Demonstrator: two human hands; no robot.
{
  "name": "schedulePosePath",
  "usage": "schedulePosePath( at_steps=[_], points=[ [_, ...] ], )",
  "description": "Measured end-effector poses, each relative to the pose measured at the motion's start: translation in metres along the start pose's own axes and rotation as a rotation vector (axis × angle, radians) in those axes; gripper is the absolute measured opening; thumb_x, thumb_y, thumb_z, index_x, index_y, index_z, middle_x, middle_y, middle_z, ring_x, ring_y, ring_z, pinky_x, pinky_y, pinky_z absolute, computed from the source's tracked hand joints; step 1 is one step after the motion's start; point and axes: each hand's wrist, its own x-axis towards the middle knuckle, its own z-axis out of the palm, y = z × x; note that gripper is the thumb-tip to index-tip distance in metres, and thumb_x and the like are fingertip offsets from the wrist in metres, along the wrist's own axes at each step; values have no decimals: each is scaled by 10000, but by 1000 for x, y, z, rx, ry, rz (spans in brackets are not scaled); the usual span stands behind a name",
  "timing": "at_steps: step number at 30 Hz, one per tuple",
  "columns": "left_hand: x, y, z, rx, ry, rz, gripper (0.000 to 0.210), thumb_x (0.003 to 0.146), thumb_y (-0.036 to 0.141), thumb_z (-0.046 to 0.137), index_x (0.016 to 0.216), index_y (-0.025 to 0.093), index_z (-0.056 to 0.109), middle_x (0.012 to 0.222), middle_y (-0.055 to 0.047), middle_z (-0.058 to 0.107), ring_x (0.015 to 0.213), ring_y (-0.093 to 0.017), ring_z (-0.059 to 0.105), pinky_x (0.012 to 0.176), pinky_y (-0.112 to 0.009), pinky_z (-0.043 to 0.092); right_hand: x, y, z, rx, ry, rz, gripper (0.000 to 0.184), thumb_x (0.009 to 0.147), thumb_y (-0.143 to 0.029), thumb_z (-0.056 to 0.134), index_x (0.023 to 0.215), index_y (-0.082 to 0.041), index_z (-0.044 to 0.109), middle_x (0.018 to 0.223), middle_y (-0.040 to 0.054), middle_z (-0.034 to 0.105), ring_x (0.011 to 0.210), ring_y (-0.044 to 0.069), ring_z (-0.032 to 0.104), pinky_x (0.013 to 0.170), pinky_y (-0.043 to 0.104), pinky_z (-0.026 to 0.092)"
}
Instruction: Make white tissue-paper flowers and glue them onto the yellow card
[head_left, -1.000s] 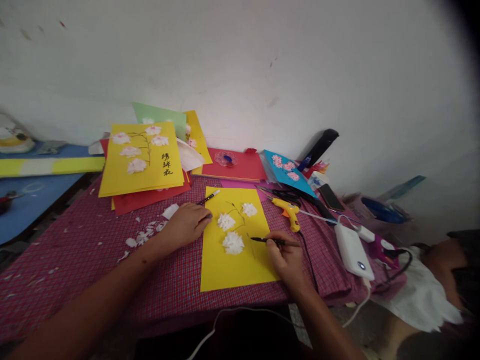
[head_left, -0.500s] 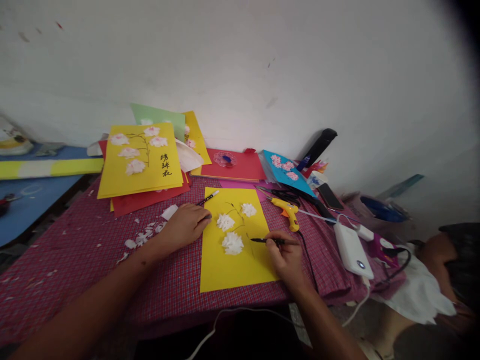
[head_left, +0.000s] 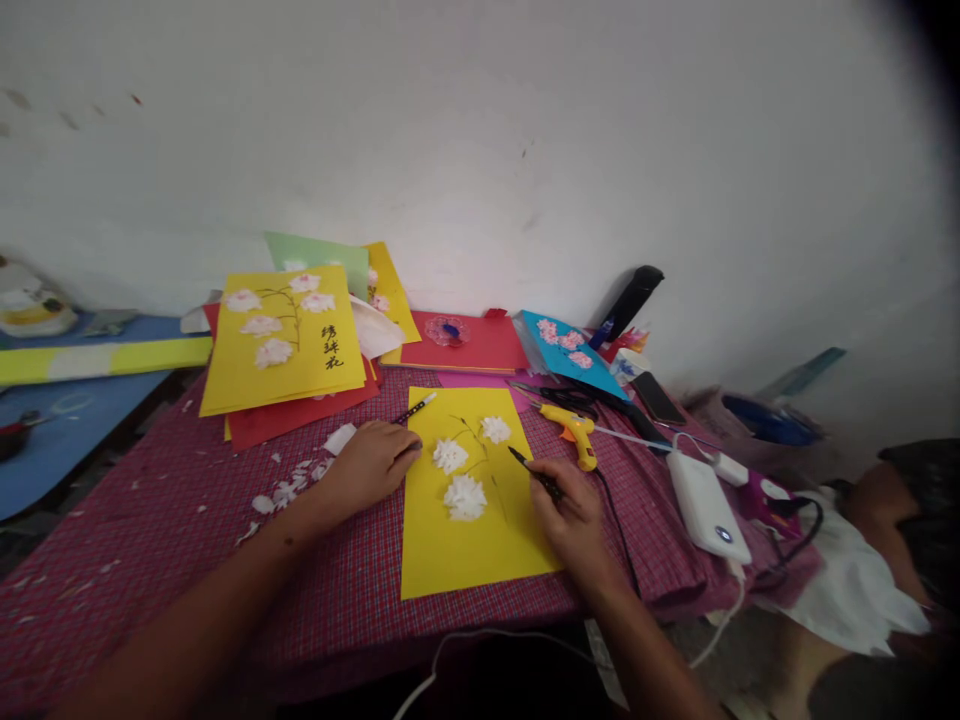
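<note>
A yellow sheet (head_left: 480,560) lies on the table, bearing three white crumpled-paper flowers (head_left: 465,497) and thin dark stems drawn between them. My right hand (head_left: 574,515) grips a black brush pen (head_left: 541,474), its tip raised near the upper right flower and its side resting by the sheet's right edge. My left hand (head_left: 371,460) rests at the sheet's left edge, fingers curled under and mostly hidden. Just beyond it is a dark dotted pen with a white end (head_left: 415,408); whether the hand holds it is unclear.
White paper scraps (head_left: 289,490) lie left of my left hand. Finished flower cards (head_left: 285,340) are stacked behind. To the right are a yellow glue gun (head_left: 570,430), scissors (head_left: 566,398), a phone (head_left: 658,397) and a white power bank (head_left: 709,510) with cables. Someone's leg (head_left: 877,520) shows at right.
My right hand has tilted the brush pen and moved its tip up, away from the lower stem line toward the upper right flower. My left hand stays at the sheet's edge. The view has shifted slightly.
</note>
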Motion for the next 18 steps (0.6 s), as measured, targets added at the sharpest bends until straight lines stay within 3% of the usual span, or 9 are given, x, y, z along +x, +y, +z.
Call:
schedulePosePath(
  at_steps=[8,18],
  points=[
    [-1,2,-2,-1,-5,-2,245,1004,312,467,979,182,673,945,-69,718,901,-229,654,860,-383,453,-5,5,8,81,26,197,141,912,-300,599,941,-194,687,841,66,713,750,219,674,701,327,542],
    [-2,0,1,-18,27,2,222,999,302,485,1005,190,676,976,-67,722,924,-229,652,879,-392,452,-2,7,4,32,-22,46,149,900,-210,597,1007,-225,700,961,66,728,871,225,682,784,355,543]
  ],
)
